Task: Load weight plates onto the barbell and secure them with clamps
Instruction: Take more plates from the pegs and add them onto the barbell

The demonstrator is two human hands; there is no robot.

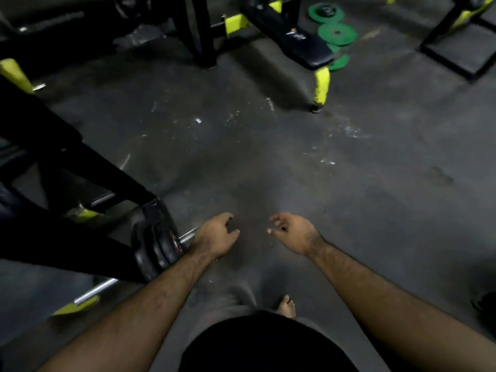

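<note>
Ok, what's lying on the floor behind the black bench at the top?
Green weight plates lie flat on the floor behind the black bench, overlapping in a row. The bench pad covers part of the lowest ones, so their count cannot be told.

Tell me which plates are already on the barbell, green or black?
The black plates, stacked on the barbell sleeve beside the left hand. The green plates lie on the floor by the bench.

Black weight plates [155, 251] on a silver barbell [188, 235]; green plates [337, 33] at one o'clock (yellow-trimmed black bench [295, 38]); grey floor [241, 146].
</note>
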